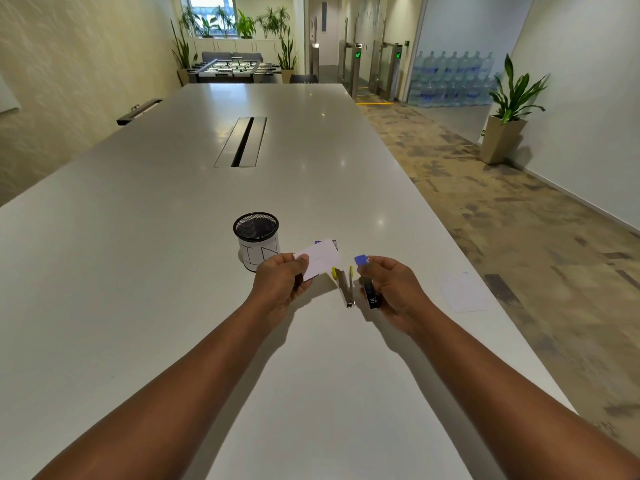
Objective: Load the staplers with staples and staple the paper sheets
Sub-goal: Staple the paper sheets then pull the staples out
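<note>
My left hand [282, 282] pinches a small stack of white paper sheets [320, 259] by its left end, lifted just above the table. My right hand [389, 289] grips a dark stapler [370, 292] with a blue end [361, 260], held a little off the table to the right of the paper. Between my hands a yellow and metal stapler [344, 284] lies on the white table [173, 237]. A small blue staple box [327, 242] peeks out behind the paper.
A black mesh pen cup [257, 239] with a white paper label stands just left of the paper. More white sheets [464, 292] lie near the table's right edge. A cable slot [242, 142] runs along the table's middle.
</note>
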Tool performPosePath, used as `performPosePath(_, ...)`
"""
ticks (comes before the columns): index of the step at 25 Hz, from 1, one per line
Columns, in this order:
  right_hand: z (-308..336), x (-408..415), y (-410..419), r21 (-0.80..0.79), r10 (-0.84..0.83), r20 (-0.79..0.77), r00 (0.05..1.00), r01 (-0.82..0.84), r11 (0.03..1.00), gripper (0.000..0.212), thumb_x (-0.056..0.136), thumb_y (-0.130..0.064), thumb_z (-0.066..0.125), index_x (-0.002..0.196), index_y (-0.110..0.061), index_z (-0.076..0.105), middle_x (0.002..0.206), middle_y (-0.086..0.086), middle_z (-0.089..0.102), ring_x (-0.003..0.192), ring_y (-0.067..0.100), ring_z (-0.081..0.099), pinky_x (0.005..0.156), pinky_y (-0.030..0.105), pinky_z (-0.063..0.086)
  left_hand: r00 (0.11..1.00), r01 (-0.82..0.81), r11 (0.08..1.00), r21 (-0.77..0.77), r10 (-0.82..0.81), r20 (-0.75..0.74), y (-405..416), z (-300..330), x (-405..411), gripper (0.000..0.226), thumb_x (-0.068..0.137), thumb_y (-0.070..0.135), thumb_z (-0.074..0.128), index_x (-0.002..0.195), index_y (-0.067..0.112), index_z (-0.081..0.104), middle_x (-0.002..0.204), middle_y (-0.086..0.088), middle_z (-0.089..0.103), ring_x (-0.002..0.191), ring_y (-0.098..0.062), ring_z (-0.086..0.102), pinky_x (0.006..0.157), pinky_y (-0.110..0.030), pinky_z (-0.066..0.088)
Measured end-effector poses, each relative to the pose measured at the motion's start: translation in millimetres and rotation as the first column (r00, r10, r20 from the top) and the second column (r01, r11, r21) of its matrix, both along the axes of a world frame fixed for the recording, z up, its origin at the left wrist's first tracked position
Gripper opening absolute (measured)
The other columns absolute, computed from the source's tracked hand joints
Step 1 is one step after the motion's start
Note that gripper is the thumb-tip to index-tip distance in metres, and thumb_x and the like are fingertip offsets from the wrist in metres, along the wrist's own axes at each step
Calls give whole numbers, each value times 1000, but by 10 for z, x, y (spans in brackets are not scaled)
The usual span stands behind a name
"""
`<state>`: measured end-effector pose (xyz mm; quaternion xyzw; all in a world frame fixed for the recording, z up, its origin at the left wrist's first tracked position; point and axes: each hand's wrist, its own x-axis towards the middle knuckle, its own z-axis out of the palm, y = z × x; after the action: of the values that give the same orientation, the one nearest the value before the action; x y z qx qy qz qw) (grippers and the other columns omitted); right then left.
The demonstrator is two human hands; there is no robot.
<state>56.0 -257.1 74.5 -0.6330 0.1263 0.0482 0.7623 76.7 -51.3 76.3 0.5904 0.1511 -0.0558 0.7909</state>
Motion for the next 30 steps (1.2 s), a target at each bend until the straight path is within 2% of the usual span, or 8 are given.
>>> performPosePath(5, -66, 47, 254, -302, -5, 106, 994, 37, 952, 20, 78, -23, 80, 78, -7, 68, 63, 0, 63, 59, 20, 62, 59, 32, 51, 997, -68, 997, -25, 69, 29, 43, 42, 27, 7, 92, 12, 69, 90, 12, 63, 67, 7, 75, 59, -5, 71, 56, -22, 57)
performPosePath(10, -91, 264, 200, -842, 35, 233, 972, 183, 507, 35, 79, -44, 76, 74, -12, 62, 68, -1, 62, 67, 23, 56, 61, 34, 41, 996, -75, 997, -32, 76, 36, 146, 52, 8, 6, 91, 11, 69, 91, 12, 63, 70, 5, 77, 62, -8, 73, 57, -22, 57)
performPosePath(16, -294, 390, -163, -969, 11, 75, 997, 71, 237, 44, 82, -42, 72, 63, -15, 42, 63, 2, 49, 62, 28, 52, 52, 31, 30, 999, -51, 998, -48, 52, 15, 164, 34, -44, 8, 90, 9, 70, 86, 12, 64, 75, -1, 77, 64, -12, 73, 58, -24, 57)
performPosePath(21, -273, 349, -205, -981, 15, 8, 1000, 5, 195, 43, 84, -49, 68, 71, -14, 48, 89, 11, 66, 81, 34, 63, 62, 32, 37, 999, -39, 999, -22, 39, 12, 103, 76, -72, 6, 90, 11, 70, 88, 11, 64, 84, -5, 76, 68, -13, 73, 61, -25, 57)
performPosePath(23, -164, 263, -162, -985, 73, 101, 992, 90, 146, 44, 85, -55, 67, 95, -13, 60, 109, 10, 61, 92, 35, 63, 66, 33, 41, 998, -44, 999, 4, 44, 34, 88, 112, -87, 7, 90, 12, 71, 86, 12, 64, 91, -8, 74, 75, -16, 71, 63, -25, 57)
performPosePath(26, 126, 135, -21, -885, 316, 395, 863, 264, 384, 60, 83, -43, 76, 136, -24, 56, 128, 1, 51, 97, 21, 61, 75, 33, 51, 996, -28, 998, 49, 24, 86, 52, 202, -111, 7, 89, 14, 71, 87, 12, 64, 95, -12, 72, 79, -21, 70, 60, -24, 55)
performPosePath(28, 304, 49, 46, -819, 446, 504, 740, 245, 519, 59, 82, -27, 81, 137, -27, 58, 132, -4, 50, 104, 14, 59, 79, 30, 52, 993, -5, 997, 71, -3, 114, 20, 296, -152, 11, 90, 13, 70, 98, 9, 64, 95, -12, 73, 76, -20, 73, 58, -25, 54)
performPosePath(30, 388, -20, 86, -797, 485, 556, 675, 267, 542, 41, 86, -15, 78, 126, -22, 69, 132, 0, 58, 112, 19, 58, 84, 32, 51, 990, 17, 998, 61, -25, 137, -1, 387, -201, 19, 90, 10, 69, 108, 10, 62, 90, -11, 75, 72, -21, 74, 57, -27, 54)
